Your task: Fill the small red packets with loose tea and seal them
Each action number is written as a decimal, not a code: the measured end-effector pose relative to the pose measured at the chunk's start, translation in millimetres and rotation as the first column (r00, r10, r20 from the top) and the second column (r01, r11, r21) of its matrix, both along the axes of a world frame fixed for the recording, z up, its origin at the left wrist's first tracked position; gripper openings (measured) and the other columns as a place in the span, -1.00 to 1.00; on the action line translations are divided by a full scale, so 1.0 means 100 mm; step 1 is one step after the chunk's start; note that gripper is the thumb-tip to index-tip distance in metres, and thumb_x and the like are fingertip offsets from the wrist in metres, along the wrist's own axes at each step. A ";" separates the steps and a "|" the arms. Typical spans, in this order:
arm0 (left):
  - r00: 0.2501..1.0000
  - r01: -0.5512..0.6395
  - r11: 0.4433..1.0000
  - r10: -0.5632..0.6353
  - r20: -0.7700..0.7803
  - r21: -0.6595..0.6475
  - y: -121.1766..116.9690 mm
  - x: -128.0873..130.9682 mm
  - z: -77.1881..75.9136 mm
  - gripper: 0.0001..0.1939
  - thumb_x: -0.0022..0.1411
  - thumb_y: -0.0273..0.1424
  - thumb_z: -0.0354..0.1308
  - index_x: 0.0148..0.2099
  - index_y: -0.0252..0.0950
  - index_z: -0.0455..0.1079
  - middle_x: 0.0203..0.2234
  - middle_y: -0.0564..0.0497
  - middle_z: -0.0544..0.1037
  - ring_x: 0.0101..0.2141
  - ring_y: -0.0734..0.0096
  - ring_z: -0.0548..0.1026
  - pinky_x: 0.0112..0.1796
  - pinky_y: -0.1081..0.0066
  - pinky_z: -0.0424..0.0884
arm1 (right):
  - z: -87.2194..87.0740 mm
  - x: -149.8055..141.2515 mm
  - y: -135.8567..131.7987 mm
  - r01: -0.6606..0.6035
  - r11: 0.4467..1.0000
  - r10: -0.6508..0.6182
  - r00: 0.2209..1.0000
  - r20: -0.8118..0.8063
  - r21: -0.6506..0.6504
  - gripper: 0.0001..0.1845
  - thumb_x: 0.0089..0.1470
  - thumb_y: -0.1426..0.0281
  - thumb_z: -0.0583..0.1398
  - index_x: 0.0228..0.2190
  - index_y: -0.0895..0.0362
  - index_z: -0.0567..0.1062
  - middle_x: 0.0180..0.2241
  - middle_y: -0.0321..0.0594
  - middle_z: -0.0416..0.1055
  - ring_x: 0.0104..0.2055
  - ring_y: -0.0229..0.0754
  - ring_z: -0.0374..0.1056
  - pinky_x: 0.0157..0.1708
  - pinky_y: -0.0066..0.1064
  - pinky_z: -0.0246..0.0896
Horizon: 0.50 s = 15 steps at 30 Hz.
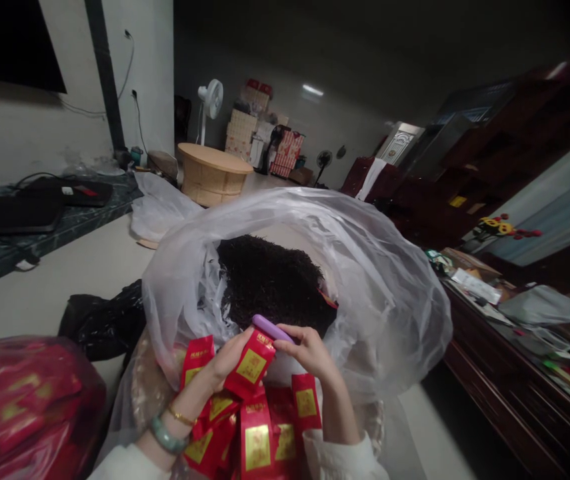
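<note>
My left hand [231, 360] is closed around a red packet [251, 363] with a gold label, tilted in front of the big clear plastic bag [389, 287]. A smooth purple tool [271, 328] lies across the packet's upper edge; its exact kind does not show. Fingers of my right hand [309, 348] pinch the tool's right end. Behind both hands, a heap of dark dried tea leaves [275, 280] fills the bag's opening. More red packets [257, 437] lie below my hands, some partly covered by my left forearm.
At the lower left stands a clear bag full of red packets [29, 407], with a black plastic bag [107, 317] behind it. A cluttered dark wooden cabinet [495, 373] runs along the right. Farther back are a round wicker table [215, 160] and a white fan [211, 100].
</note>
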State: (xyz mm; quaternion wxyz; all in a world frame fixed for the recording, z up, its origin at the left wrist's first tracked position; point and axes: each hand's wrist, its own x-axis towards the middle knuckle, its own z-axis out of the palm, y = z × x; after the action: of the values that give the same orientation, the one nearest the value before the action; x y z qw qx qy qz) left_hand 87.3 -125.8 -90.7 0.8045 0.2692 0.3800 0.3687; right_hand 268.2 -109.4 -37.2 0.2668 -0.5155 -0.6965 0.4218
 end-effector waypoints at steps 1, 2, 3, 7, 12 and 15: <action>1.000 -0.005 1.000 0.005 -0.001 -0.004 0.00 0.00 0.00 -0.45 0.11 0.09 0.08 -0.32 -0.36 0.42 -0.62 -0.03 0.55 -0.62 0.35 0.51 -0.55 0.38 0.45 | 0.00 0.00 0.00 0.002 1.000 -0.002 1.000 0.000 0.002 -0.62 -0.08 0.19 0.27 -0.23 0.12 0.61 -0.29 -0.25 0.55 -0.19 0.01 0.39 -0.17 -0.32 0.25; 1.000 -0.005 1.000 0.005 -0.001 -0.006 0.00 0.00 0.00 -0.45 0.11 0.09 0.08 -0.32 -0.36 0.42 -0.61 -0.03 0.55 -0.62 0.35 0.51 -0.54 0.38 0.45 | -0.01 0.00 0.00 0.002 1.000 -0.002 1.000 -0.001 0.003 -0.62 -0.07 0.19 0.27 -0.22 0.12 0.61 -0.30 -0.25 0.55 -0.19 0.00 0.39 -0.17 -0.32 0.25; 1.000 -0.004 1.000 0.004 0.001 -0.008 0.00 0.00 -0.01 -0.45 0.10 0.09 0.09 -0.32 -0.36 0.42 -0.61 -0.03 0.55 -0.62 0.35 0.51 -0.54 0.38 0.46 | -0.01 0.00 0.00 -0.001 1.000 0.001 1.000 -0.002 0.005 -0.62 -0.07 0.19 0.27 -0.22 0.13 0.61 -0.30 -0.25 0.55 -0.20 0.00 0.39 -0.17 -0.33 0.25; 1.000 -0.003 1.000 0.003 0.004 -0.004 0.00 0.00 -0.01 -0.46 0.11 0.08 0.09 -0.29 -0.37 0.42 -0.60 -0.04 0.56 -0.61 0.35 0.52 -0.54 0.38 0.46 | 0.00 0.00 -0.01 -0.017 1.000 0.017 1.000 -0.002 0.004 -0.61 -0.06 0.18 0.26 -0.22 0.14 0.61 -0.31 -0.26 0.55 -0.21 -0.01 0.39 -0.18 -0.34 0.25; 1.000 -0.002 1.000 0.002 -0.023 -0.030 0.00 -0.01 0.00 -0.47 0.17 0.06 0.04 -0.28 -0.38 0.42 -0.59 -0.06 0.57 -0.62 0.36 0.51 -0.54 0.39 0.46 | 0.00 -0.01 -0.01 -0.015 1.000 0.015 1.000 -0.010 -0.010 -0.60 -0.07 0.18 0.26 -0.21 0.14 0.61 -0.29 -0.25 0.55 -0.21 0.00 0.39 -0.18 -0.33 0.24; 1.000 -0.003 1.000 0.003 -0.013 -0.027 0.00 -0.01 0.00 -0.48 0.17 0.05 0.04 -0.27 -0.37 0.42 -0.58 -0.05 0.57 -0.61 0.36 0.52 -0.53 0.38 0.46 | -0.01 -0.01 -0.01 -0.013 1.000 0.013 1.000 -0.028 -0.022 -0.60 -0.08 0.19 0.27 -0.21 0.13 0.61 -0.29 -0.26 0.55 -0.21 0.00 0.39 -0.16 -0.32 0.23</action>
State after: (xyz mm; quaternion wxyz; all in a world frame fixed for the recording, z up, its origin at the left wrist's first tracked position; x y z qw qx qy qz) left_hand 86.5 -125.8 -90.8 0.8051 0.2601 0.3904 0.3630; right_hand 267.5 -109.9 -38.7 0.2682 -0.5079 -0.6914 0.4383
